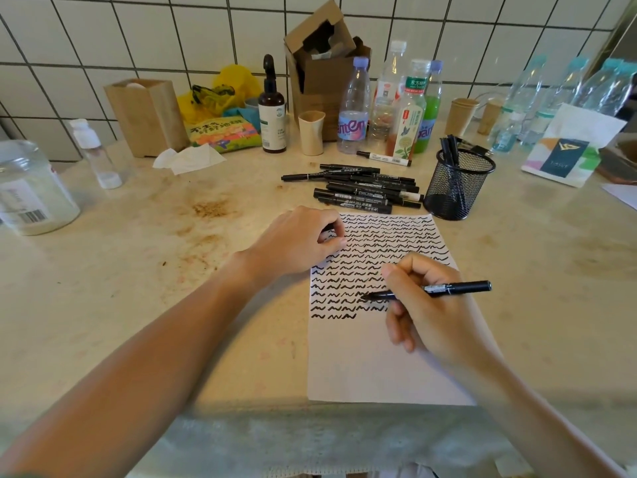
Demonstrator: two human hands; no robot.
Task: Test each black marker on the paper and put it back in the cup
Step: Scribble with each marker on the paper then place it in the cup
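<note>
A slim black marker with a white label band is gripped in the right hand, pinched between thumb and curled fingers, with its tip laid on the white sheet of paper at the lower rows of black wavy test strokes and its rear end pointing to the right. The left hand is rested on the upper left edge of the same sheet, its fingers curled under toward the palm; whether something small is held inside them cannot be told. The two hands are kept apart, the left one higher on the page and the right one lower and further right. The upper half of the sheet is covered with rows of squiggles, while the lower part is left blank. Just beyond the top edge of the sheet a loose pile of black markers is spread flat on the stained beige countertop. To the right of that pile, near the top right corner of the sheet, a round black wire-mesh cup is stood upright, and a few black markers are seen standing inside it. Further back, several clear plastic bottles and an open brown cardboard box are ranged along the white tiled wall.
</note>
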